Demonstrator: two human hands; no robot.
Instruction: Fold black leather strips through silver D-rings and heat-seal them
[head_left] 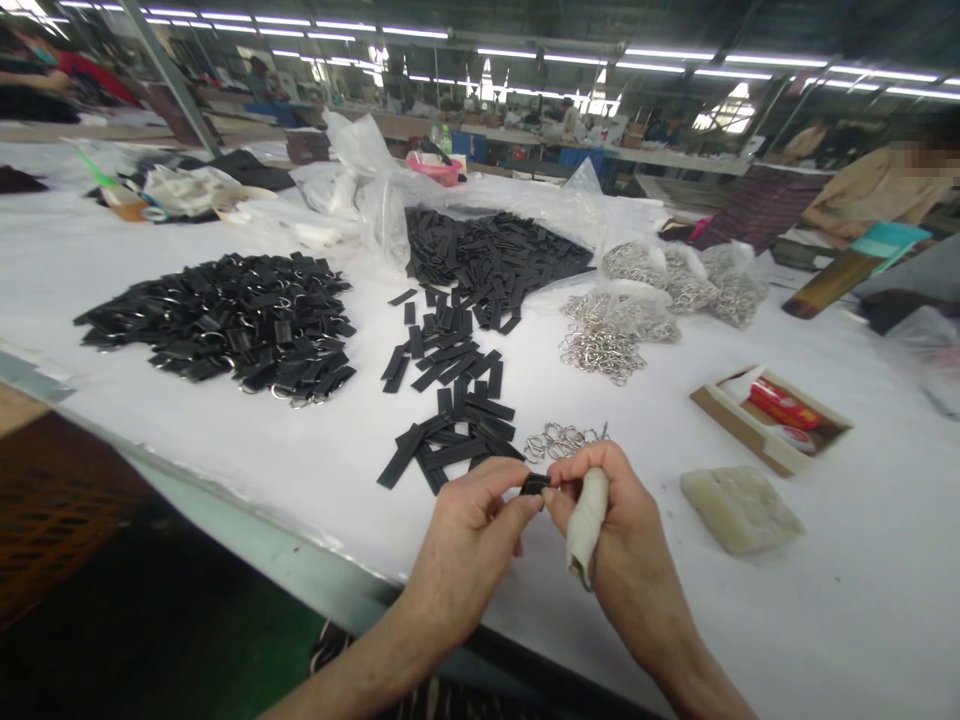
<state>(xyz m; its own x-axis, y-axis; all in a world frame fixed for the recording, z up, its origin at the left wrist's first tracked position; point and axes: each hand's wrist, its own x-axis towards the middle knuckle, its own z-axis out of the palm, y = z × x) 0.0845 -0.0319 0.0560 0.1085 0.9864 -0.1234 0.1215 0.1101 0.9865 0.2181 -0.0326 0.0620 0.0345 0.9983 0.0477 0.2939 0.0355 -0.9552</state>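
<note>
My left hand (pixel 472 545) is closed, thumb and forefinger pinching a small folded black strip (pixel 535 485). My right hand (pixel 619 540) pinches the strip's other end. Tucked in its fingers is an off-white, cloth-wrapped tool (pixel 587 525) with a bit of metal at its lower end; its kind is unclear. Whether a metal ring sits in the fold is hidden by my fingers. Just beyond my hands lie loose wire rings (pixel 562 440). Flat black strips (pixel 454 450) are scattered to the left of them.
A heap of black strips with rings (pixel 232 325) covers the table's left. Farther back lies a big pile of strips (pixel 495 260). Bagged rings (pixel 671 275), an open box (pixel 772 420) and a waxy block (pixel 741 508) are at right. Another person (pixel 870 190) sits beyond.
</note>
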